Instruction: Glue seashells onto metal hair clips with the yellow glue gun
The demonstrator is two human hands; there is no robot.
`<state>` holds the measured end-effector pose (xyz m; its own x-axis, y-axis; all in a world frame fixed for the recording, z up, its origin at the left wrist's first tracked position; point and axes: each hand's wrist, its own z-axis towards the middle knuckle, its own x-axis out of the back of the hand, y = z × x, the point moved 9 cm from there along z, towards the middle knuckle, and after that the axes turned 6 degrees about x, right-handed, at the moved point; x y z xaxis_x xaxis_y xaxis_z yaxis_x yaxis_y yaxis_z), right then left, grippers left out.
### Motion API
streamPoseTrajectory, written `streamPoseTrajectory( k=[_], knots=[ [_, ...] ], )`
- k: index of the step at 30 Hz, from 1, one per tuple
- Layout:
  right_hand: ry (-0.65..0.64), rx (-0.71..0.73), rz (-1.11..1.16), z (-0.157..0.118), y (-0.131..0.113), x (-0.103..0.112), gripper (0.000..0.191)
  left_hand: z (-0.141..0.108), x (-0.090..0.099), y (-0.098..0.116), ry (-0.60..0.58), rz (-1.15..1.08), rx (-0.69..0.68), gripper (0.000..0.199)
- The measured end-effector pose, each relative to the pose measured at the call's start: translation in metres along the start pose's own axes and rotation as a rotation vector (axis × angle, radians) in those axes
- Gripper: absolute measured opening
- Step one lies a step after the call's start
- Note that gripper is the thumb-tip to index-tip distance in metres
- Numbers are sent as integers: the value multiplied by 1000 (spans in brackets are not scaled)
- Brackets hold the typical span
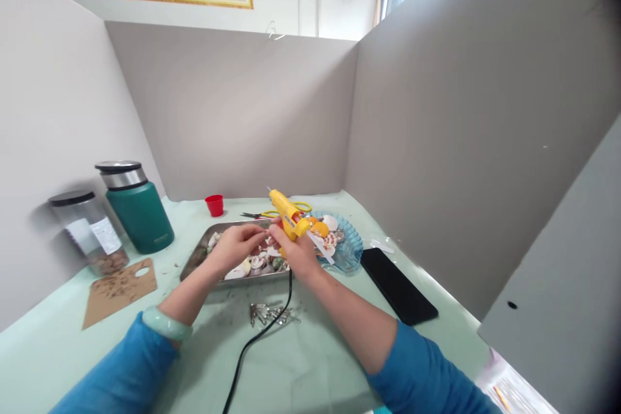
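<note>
My right hand (299,253) is wrapped round the handle of a yellow glue gun (290,213), whose nozzle points up and away. A clear glue stick (320,247) sticks out of its back end. Close beside it, my left hand (237,246) has its fingertips pinched together near the right fingertips; what they hold, if anything, is too small to make out. Both hands are over a metal tray (198,247) of shells (256,263). To the right stands a blue scalloped dish (350,247) with orange and white shells.
Metal clips (272,314) and a black cord (247,344) lie in front. A green bottle (138,210), clear jar (90,233) and cardboard piece (121,290) are left. Behind are a red cup (214,206) and scissors (272,213); a black phone-like slab (398,284) lies right.
</note>
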<state>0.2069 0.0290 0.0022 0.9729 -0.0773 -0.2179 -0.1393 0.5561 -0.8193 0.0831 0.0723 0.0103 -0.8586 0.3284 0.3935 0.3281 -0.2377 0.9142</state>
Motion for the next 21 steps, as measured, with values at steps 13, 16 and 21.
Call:
streamPoseTrajectory(
  k=[13,16,21],
  knots=[
    [30,-43,23,3,15,1,40,-25,-54,10,-273,-271,-128,27],
    [-9,-46,-13,4,18,0,44,-24,-51,4,-248,-272,-99,23],
    [-200,-81,-131,2,20,-9,47,-23,-51,0,-273,-395,-50,28]
  ],
)
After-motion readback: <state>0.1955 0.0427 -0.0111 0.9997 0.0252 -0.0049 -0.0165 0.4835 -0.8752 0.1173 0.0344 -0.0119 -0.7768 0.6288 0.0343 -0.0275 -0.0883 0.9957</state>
